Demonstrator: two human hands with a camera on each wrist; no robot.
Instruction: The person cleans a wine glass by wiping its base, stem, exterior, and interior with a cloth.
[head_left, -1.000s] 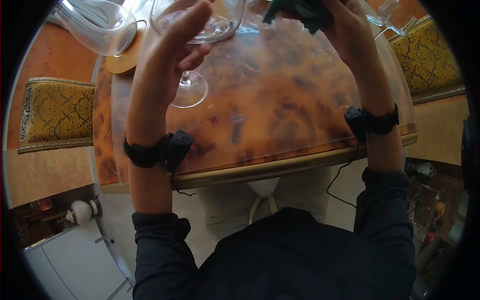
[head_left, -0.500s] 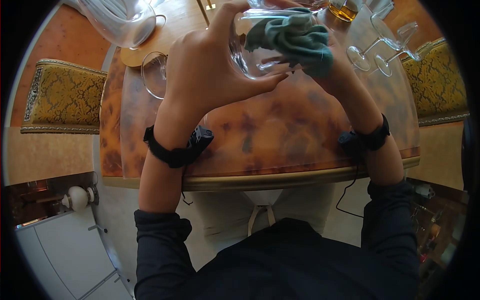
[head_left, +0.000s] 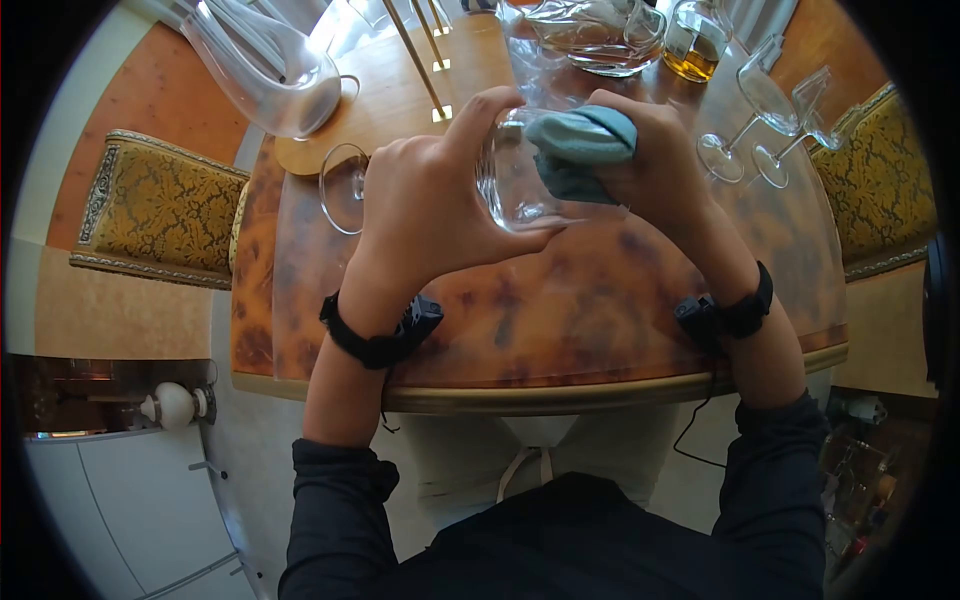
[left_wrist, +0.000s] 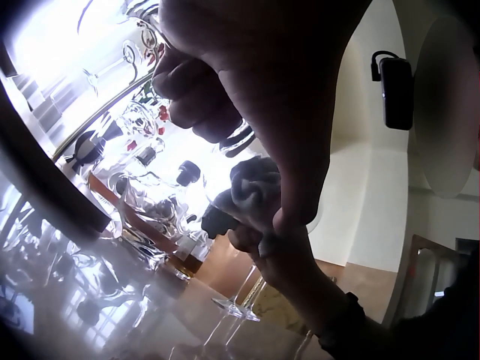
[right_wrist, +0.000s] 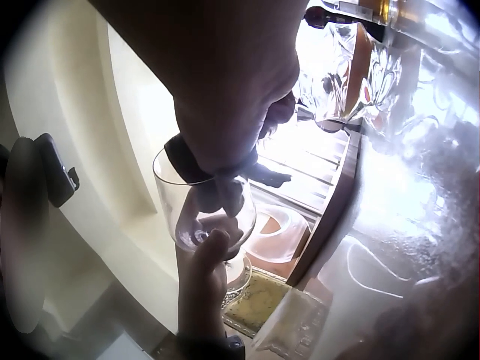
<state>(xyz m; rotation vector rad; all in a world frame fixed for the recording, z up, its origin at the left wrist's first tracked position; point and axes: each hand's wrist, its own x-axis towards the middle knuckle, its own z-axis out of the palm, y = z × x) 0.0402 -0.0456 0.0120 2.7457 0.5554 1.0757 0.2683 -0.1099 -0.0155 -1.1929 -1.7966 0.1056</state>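
My left hand grips a wide clear glass tilted on its side above the table, fingers over the far side and thumb along the near side. In the right wrist view the open rim of this glass faces my right hand. A bunched teal cloth is held in my right hand, pressed in at the mouth of the glass. Dark against the light, the cloth also shows in the left wrist view, beyond my left thumb.
A stemmed glass stands left of my left hand, near a wooden board and a large glass decanter. Two stemmed glasses stand at the right. A vessel of amber liquid and another clear glass vessel are behind.
Both hands have come together in front of me, bringing the glass and cloth lower in view. The left hand's fingers have closed round the glass, and the cloth has turned at its mouth.
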